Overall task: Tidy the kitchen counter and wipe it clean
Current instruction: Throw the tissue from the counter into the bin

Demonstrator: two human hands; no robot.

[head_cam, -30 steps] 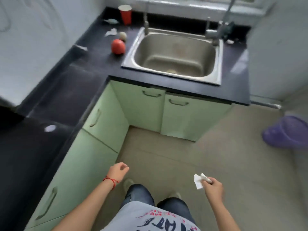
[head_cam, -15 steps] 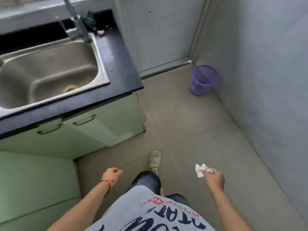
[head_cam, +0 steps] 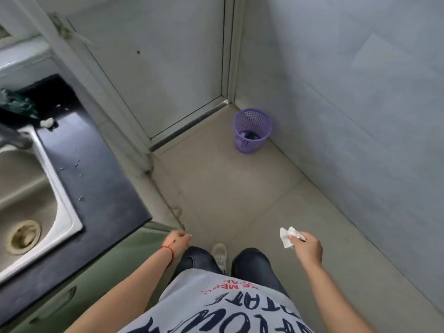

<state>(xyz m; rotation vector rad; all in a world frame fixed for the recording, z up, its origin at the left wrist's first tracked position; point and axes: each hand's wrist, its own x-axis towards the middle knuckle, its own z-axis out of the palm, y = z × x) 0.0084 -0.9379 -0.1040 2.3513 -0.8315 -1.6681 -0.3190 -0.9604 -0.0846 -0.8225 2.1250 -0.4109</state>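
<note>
My right hand (head_cam: 308, 248) pinches a crumpled white paper scrap (head_cam: 287, 236) low on the right, above the floor. My left hand (head_cam: 179, 241) hangs loosely curled beside the counter's corner and holds nothing. The black counter (head_cam: 96, 188) runs along the left with small crumbs on it and a small pale scrap (head_cam: 48, 122) near its back. The steel sink (head_cam: 26, 200) is set into it. A purple mesh waste basket (head_cam: 252, 131) stands on the floor in the far corner, with some rubbish inside.
Green cabinet doors (head_cam: 96, 272) sit below the counter. A dark green cloth (head_cam: 16, 104) lies at the counter's back left. A grey door (head_cam: 168, 68) and a tiled wall (head_cam: 360, 116) close the corner. Beige floor tiles (head_cam: 228, 188) stretch between me and the basket.
My view has swung right from the sink toward the corner, so the purple basket is now ahead and nearer. Both hands keep their pose; the right still holds the paper.
</note>
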